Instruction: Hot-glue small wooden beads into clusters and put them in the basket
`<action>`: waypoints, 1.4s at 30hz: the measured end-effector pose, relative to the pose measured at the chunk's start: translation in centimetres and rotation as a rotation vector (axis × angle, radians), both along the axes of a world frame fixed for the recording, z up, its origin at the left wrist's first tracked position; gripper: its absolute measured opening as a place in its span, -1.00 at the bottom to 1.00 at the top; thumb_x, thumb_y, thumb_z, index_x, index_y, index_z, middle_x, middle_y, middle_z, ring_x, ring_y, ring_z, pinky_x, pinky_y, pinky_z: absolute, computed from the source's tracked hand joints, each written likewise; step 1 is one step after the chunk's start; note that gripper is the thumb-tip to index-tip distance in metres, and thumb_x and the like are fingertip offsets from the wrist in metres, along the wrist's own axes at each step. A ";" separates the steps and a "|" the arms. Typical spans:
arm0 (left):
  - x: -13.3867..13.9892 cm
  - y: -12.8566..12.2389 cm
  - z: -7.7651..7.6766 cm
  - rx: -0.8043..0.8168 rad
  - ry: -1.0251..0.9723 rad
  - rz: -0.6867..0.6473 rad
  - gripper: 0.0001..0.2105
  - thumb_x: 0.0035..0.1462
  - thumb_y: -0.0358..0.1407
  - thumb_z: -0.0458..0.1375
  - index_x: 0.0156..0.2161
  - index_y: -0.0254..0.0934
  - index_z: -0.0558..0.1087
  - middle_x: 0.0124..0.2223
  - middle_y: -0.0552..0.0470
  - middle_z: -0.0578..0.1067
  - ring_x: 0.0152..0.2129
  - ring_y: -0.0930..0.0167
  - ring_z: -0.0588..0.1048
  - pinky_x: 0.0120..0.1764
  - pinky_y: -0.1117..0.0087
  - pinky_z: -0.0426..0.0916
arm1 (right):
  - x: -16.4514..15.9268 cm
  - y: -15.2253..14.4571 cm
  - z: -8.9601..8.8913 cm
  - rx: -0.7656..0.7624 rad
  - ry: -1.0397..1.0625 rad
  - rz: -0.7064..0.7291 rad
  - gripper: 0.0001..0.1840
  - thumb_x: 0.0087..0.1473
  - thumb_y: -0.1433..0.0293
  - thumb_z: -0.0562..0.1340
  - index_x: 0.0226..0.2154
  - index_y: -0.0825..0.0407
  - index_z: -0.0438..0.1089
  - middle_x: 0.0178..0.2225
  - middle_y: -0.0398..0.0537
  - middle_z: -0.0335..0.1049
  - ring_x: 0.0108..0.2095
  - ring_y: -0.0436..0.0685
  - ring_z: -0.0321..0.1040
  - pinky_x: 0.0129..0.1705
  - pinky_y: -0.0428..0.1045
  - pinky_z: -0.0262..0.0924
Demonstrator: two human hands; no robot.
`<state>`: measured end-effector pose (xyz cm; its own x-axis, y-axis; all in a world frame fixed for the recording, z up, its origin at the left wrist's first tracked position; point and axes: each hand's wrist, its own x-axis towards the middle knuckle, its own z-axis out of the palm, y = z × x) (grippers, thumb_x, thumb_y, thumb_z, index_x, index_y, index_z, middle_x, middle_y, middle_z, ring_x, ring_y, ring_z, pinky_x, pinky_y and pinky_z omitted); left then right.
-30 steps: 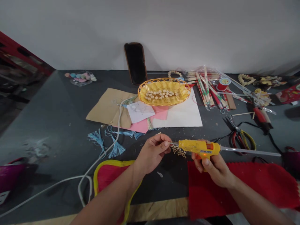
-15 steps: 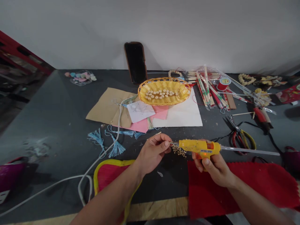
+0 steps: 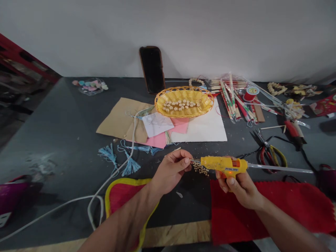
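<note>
My right hand (image 3: 240, 187) is wrapped round the handle of a yellow glue gun (image 3: 223, 164), its small orange light lit. A clear glue stick (image 3: 280, 168) juts out of the gun's back end. The nozzle points left and meets the fingertips of my left hand (image 3: 174, 169), which are pinched together. Whatever lies in that pinch is too small and too covered to name. Just below the nozzle, a little heap of small wooden beads (image 3: 201, 168) rests on the dark table. Several pale bead clusters (image 3: 180, 105) lie in the yellow woven basket (image 3: 160, 101) beyond my hands.
Blue tassels (image 3: 130, 165) and a white cord (image 3: 111, 176) lie to the left. Scissors (image 3: 270, 154), a spool of red thread (image 3: 250, 93) and wrapped chopsticks (image 3: 229, 98) are at right. Red felt (image 3: 275, 210) lies under my right forearm. A phone (image 3: 152, 70) leans on the wall.
</note>
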<state>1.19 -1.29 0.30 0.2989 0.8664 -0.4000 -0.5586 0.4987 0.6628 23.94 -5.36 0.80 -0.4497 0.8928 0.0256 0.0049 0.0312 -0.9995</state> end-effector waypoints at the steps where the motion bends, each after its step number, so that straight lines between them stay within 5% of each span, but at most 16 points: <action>1: 0.0 0.0 0.0 0.000 -0.001 -0.002 -0.77 -0.20 -0.28 0.42 -0.47 -0.35 0.50 -0.52 0.11 0.41 -0.60 0.57 0.31 -0.48 0.51 0.13 | 0.0 0.0 -0.1 -0.005 0.002 0.000 -0.69 0.30 0.15 -0.03 -0.18 0.02 0.24 -0.51 -0.20 0.15 -0.55 -0.06 0.12 -0.51 -0.09 0.12; 42: -0.1 0.0 -0.2 0.023 0.020 -0.007 -0.80 -0.17 -0.28 0.41 -0.47 -0.33 0.52 -0.52 0.11 0.41 -0.59 0.57 0.31 -0.47 0.51 0.13 | 0.3 -0.2 -0.7 -0.049 -0.002 0.005 -0.72 0.28 0.15 -0.01 -0.22 0.02 0.21 -0.48 -0.19 0.16 -0.56 -0.05 0.11 -0.52 -0.07 0.09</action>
<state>1.10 -1.32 0.13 0.2975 0.8732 -0.3859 -0.5415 0.4873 0.6851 24.27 -5.54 0.08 -0.4542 0.8907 -0.0188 0.0067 -0.0177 -0.9998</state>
